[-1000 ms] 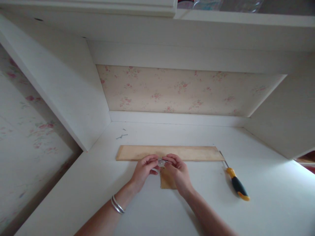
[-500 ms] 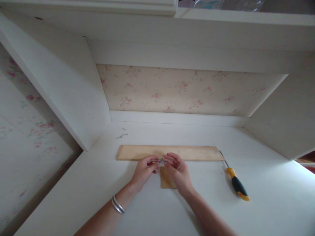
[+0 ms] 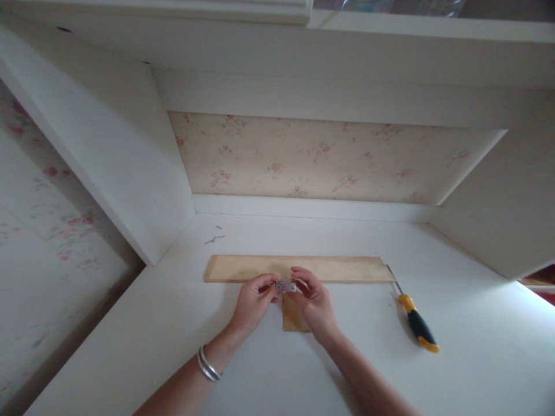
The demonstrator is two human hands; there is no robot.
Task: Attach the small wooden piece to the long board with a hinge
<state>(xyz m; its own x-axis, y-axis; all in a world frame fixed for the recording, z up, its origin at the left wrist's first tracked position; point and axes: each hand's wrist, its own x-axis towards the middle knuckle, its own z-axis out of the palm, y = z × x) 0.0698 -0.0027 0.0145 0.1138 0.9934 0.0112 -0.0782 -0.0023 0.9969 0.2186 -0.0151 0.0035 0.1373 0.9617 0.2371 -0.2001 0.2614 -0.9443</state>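
Between my fingertips is a small metal hinge [image 3: 285,286], its holed face turned up toward the camera. My left hand [image 3: 255,300] pinches its left end, and my right hand [image 3: 315,305] grips the right end with the fingers curled. Both hands hover over the near edge of a long, thin wooden board [image 3: 347,268] that lies crosswise on the white surface. Below the hinge, a small wooden block [image 3: 295,315] lies partly hidden by my right hand.
To the right lies a screwdriver [image 3: 418,329] with a yellow and black handle, its tip by the board's right end. Several small screws [image 3: 215,238] lie at the back left. White side panels and an overhead shelf [image 3: 277,52] enclose the white desktop [image 3: 243,375].
The hinge has turned from edge-on to showing its flat, holed face. My right fingers have shifted slightly around it; the board, block and screwdriver stay put.
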